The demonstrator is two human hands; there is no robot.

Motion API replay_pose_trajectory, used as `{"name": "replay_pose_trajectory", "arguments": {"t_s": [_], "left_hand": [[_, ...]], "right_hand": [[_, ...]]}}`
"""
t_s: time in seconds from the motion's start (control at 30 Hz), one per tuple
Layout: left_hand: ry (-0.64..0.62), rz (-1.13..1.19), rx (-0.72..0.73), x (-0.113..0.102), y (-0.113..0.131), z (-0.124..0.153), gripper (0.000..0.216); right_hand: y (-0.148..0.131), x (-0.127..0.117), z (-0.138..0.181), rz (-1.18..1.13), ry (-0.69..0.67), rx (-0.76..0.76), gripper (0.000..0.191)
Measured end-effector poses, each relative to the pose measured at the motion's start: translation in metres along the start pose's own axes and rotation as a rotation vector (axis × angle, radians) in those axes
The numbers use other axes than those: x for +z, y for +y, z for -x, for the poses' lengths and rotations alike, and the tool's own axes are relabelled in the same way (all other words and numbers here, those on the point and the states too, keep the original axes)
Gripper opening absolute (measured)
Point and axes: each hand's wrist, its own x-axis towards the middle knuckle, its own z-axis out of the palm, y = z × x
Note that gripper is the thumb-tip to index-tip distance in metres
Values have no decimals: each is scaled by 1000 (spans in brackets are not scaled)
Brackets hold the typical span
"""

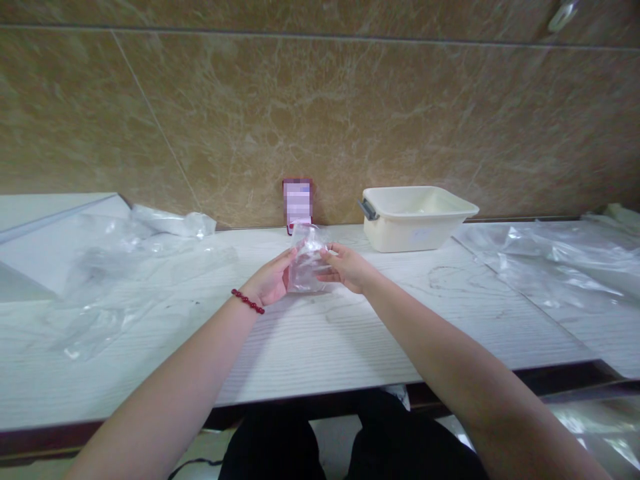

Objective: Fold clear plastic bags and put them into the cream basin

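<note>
Between my two hands, just above the middle of the white wood-grain table (320, 347), is a clear plastic bag (307, 263), crinkled and shiny. My left hand (274, 279) grips its left edge, with the thumb towards the top and the other fingers partly hidden behind the plastic. From the other side my right hand (347, 268) holds the bag's right edge, its fingers curled against the front. Whether anything lies inside the bag, I cannot make out. Behind the bag a phone (298, 203) in a red case leans on the wall.
A cream plastic bin (405, 230) with a grey handle stands to the right by the wall. Loose clear plastic bags lie at the left (110, 267) and at the right (560, 260). A brown marble-patterned wall (320, 113) borders the table's far side.
</note>
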Motion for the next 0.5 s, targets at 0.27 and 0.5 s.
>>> {"name": "replay_pose_trajectory", "arguments": {"t_s": [0.27, 0.5], "left_hand": [[-138, 63, -29, -2, 0, 1, 38], [-2, 73, 12, -19, -4, -7, 37]], "right_hand": [[-11, -3, 1, 82, 119, -12, 14], [-58, -22, 5, 15, 259, -174, 10]]}}
